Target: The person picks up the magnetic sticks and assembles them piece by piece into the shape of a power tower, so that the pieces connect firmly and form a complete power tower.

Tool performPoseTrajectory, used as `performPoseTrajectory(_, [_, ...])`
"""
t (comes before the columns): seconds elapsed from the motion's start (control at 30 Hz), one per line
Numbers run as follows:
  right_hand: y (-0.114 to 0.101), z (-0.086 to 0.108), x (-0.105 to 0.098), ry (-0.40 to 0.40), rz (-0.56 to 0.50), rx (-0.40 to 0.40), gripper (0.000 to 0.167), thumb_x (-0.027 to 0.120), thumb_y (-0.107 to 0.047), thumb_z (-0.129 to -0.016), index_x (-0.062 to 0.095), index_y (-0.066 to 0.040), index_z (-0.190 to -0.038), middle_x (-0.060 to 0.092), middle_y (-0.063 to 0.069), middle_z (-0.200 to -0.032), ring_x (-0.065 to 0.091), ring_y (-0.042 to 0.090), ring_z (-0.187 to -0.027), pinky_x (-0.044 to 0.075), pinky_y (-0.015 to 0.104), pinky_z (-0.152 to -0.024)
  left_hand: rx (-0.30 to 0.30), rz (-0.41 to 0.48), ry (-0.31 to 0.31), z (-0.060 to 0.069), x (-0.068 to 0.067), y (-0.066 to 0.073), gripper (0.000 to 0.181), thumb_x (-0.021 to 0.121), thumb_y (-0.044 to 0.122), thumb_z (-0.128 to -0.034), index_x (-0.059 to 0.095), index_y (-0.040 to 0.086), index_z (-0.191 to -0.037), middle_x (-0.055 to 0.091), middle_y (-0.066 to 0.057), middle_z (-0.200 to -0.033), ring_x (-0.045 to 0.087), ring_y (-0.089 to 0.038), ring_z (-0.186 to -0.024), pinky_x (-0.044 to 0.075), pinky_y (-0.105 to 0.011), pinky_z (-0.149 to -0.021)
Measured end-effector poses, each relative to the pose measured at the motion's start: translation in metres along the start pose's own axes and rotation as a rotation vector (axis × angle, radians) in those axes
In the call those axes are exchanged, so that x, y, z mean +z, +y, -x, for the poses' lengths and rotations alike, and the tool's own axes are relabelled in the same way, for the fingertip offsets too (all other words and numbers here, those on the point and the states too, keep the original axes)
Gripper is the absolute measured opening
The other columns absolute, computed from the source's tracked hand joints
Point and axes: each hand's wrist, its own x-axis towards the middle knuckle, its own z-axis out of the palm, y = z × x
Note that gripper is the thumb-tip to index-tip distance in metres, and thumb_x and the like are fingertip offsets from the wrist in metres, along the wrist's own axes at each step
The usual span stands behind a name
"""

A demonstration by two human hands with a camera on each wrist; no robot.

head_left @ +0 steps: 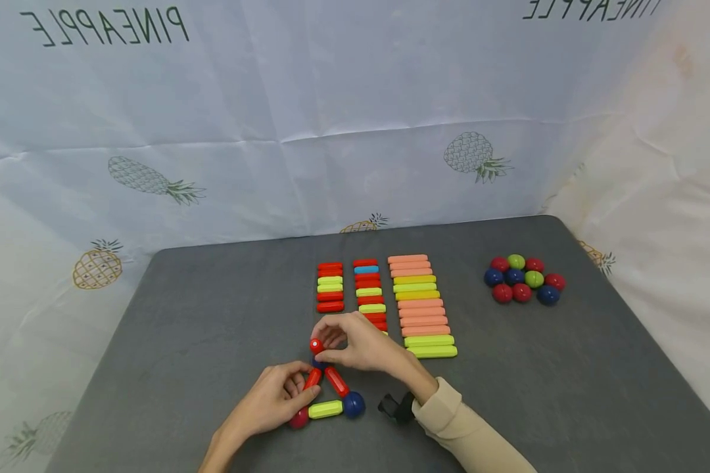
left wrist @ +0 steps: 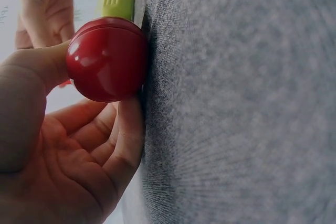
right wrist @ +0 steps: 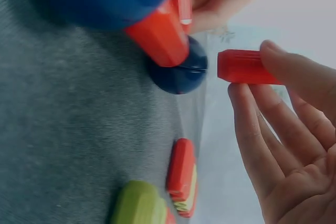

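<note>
A triangle of magnetic rods and balls lies on the table, with a red ball (head_left: 298, 418), a near blue ball (head_left: 353, 405) and a far blue ball (right wrist: 178, 72). A lime rod (head_left: 325, 409) and two red rods, one of them the right-hand red rod (head_left: 336, 381), form its sides. My left hand (head_left: 269, 401) pinches the left red rod (head_left: 312, 378) beside the red ball. Between thumb and fingers, my right hand (head_left: 355, 343) holds a loose short red rod (right wrist: 244, 66) upright, a small gap above the far blue ball.
Short rods (head_left: 330, 296) lie in two columns beyond my hands, partly covered by the right one. Longer rods (head_left: 421, 303) make a third column. Red, blue and green balls (head_left: 521, 292) cluster at the right. A black object (head_left: 396, 407) is near the right sleeve.
</note>
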Motion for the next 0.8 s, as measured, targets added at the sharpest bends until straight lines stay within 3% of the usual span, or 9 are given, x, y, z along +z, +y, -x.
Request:
performPoseTrajectory(0.3, [0.004, 0.002, -0.001, -0.019, 0.014, 0.009, 0.027, 0.079, -0.008, -0.089, 0.068, -0.005, -0.114, 0.075, 0.009, -0.107, 0.072, 0.017, -0.094, 0.058, 0.019, -0.084, 0.011, 0.008, 0.002, 0.000, 0.000, -0.001, 0.037, 0.071, 0.029, -0.0964, 0.067, -0.004, -0.114, 0.060, 0.006, -0.074, 0.053, 0.002, -0.058, 0.051, -0.021, -0.056])
performPoseTrajectory(0.43, [0.003, -0.001, -0.009, -0.010, 0.075, 0.032, 0.035, 0.077, -0.003, -0.089, 0.067, -0.003, -0.123, 0.072, 0.013, -0.115, 0.070, 0.026, -0.102, 0.059, 0.028, -0.090, 0.011, 0.017, -0.001, 0.001, 0.000, 0.000, 0.042, 0.071, 0.029, -0.0969, 0.066, -0.006, -0.118, 0.061, 0.005, -0.075, 0.054, 0.002, -0.059, 0.052, -0.021, -0.058])
performPoseTrajectory(0.6, [0.003, -0.016, -0.013, 0.098, 0.285, 0.054, 0.034, 0.074, -0.003, -0.091, 0.070, -0.002, -0.124, 0.072, 0.013, -0.123, 0.067, 0.029, -0.113, 0.056, 0.043, -0.098, -0.007, 0.018, -0.001, 0.001, -0.001, 0.000, 0.044, 0.071, 0.030, -0.0970, 0.066, -0.007, -0.119, 0.062, 0.005, -0.076, 0.054, 0.001, -0.059, 0.051, -0.022, -0.057])
performPoseTrajectory(0.8, [0.010, -0.036, -0.006, 0.157, 0.525, 0.098, 0.029, 0.074, -0.005, -0.092, 0.074, -0.003, -0.120, 0.075, 0.012, -0.117, 0.067, 0.030, -0.109, 0.057, 0.039, -0.094, -0.005, 0.047, 0.008, 0.003, -0.001, 0.001, 0.043, 0.072, 0.031, -0.0960, 0.058, -0.002, -0.120, 0.061, 0.003, -0.077, 0.055, 0.000, -0.058, 0.052, -0.021, -0.057])
